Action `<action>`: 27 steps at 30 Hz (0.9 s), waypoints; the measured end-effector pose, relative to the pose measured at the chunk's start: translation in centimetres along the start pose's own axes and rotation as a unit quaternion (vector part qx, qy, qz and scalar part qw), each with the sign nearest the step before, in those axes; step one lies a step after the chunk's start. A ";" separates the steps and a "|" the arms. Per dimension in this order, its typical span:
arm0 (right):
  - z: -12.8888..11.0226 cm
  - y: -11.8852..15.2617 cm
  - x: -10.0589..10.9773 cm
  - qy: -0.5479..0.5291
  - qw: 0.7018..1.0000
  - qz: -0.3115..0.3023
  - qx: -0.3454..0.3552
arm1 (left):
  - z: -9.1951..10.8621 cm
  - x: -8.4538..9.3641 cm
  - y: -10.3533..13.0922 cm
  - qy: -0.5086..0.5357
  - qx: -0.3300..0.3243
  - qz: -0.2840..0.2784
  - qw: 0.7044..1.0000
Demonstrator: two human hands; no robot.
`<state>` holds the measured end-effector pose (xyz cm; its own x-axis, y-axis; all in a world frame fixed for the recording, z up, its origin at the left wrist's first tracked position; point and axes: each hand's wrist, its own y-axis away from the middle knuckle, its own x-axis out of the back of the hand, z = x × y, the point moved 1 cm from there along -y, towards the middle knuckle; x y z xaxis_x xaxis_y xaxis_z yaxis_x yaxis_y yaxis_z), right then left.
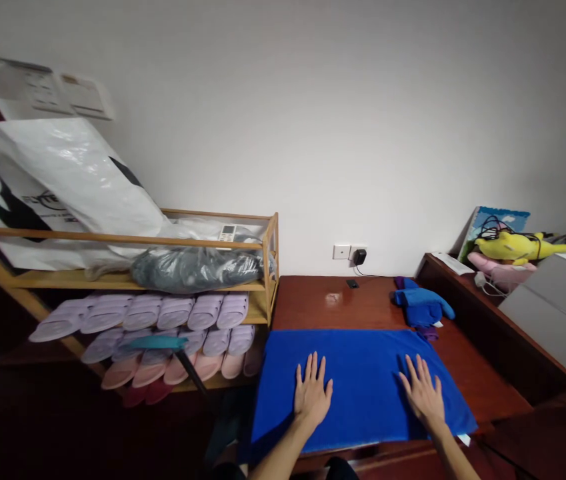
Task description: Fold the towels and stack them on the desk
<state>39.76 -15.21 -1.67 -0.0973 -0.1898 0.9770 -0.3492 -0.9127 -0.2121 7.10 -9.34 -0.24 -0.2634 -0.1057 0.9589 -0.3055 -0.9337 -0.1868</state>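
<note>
A blue towel (357, 387) lies spread over the front of the reddish-brown wooden table (307, 303). On its left half my left hand (313, 395) rests palm down, fingers stretched out. My right hand (423, 393) is flat near the towel's right side, its fingers spread as well. Neither hand grips anything. A white tag (464, 440) sticks out at the towel's front right corner. Behind my right hand, several folded blue and purple cloths (423, 305) sit in a small heap.
Left of the table stands a wooden rack (223, 287) with rows of slippers (145, 311), a white bag (77, 180) and a remote (227, 233). A black charger (359, 257) is plugged into the wall. A raised ledge at right holds a yellow plush toy (513, 247) and grey boxes (557, 313).
</note>
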 end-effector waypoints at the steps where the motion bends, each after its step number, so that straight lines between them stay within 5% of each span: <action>1: -0.9 0.8 0.1 -0.017 1.000 -0.010 -0.013 | 0.0 0.1 0.0 0.001 -0.003 -0.002 1.000; 7: -0.9 4.7 -1.2 -0.032 0.997 -0.060 -0.029 | 0.1 0.8 1.6 0.005 -0.036 -0.017 0.999; 11: 0.6 5.5 -1.2 -0.060 0.997 -0.054 -0.012 | -0.4 1.9 2.9 0.032 -0.096 -0.034 0.994; 14: 1.0 5.1 -0.8 -0.106 0.992 -0.061 -0.028 | -2.2 2.9 2.8 0.032 -0.082 -0.024 0.996; 20: 2.4 -1.4 -0.5 -0.168 0.982 -0.063 -0.067 | -6.8 2.6 1.7 -0.021 -0.001 -0.001 1.000; 27: 2.9 -10.7 -2.1 -0.143 0.983 -0.055 -0.100 | -7.7 2.0 1.6 -0.022 -0.010 -0.018 1.000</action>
<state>46.43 -6.09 -1.41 0.2070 -0.2140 0.9547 -0.5226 -0.8491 -0.0770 -0.94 -8.42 -0.29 -0.2111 -0.0872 0.9736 -0.3321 -0.9304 -0.1554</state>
